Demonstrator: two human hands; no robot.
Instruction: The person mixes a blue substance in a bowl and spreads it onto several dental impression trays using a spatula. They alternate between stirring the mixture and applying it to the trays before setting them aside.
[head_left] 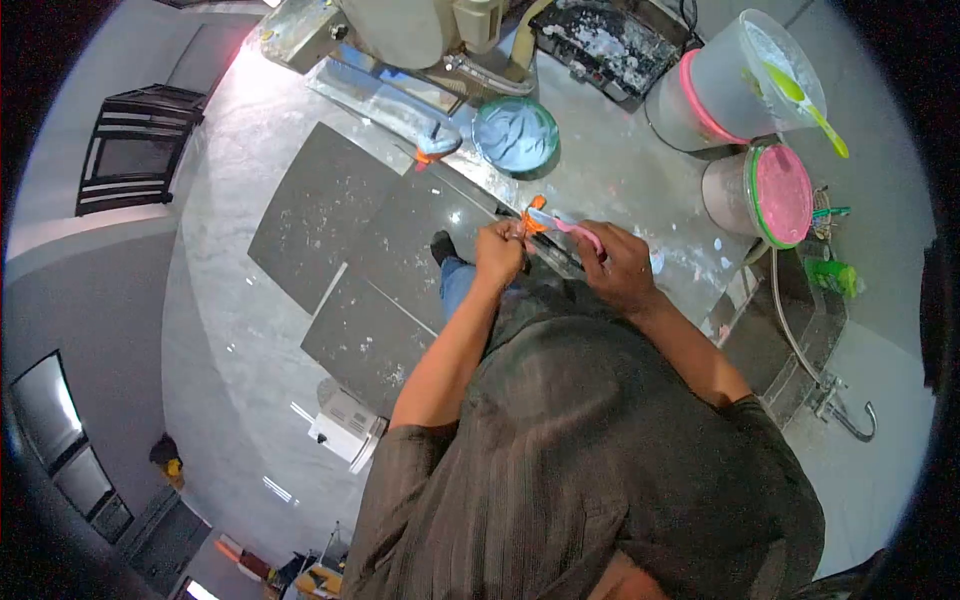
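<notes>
Near the counter's front edge, my left hand (500, 254) is closed on a small orange thing (534, 214). My right hand (618, 266), just to its right, is closed round the pink handle of a knife-like tool (573, 228). The tool's pale blade lies against the orange thing; the exact contact is too small to make out. Beyond my hands stands a green-rimmed bowl (515, 134) with pale blue material in it. A blue and orange piece (437, 143) rests at the counter edge, left of the bowl.
A machine (400, 30) stands at the back. To the right are a clear bucket (735, 75) with a green spoon (790, 88), a pink-lidded tub (782, 195), a hose and a sink (770, 345). A dark tray (610, 45) is at the back. Grey mats (330, 210) cover part of the floor.
</notes>
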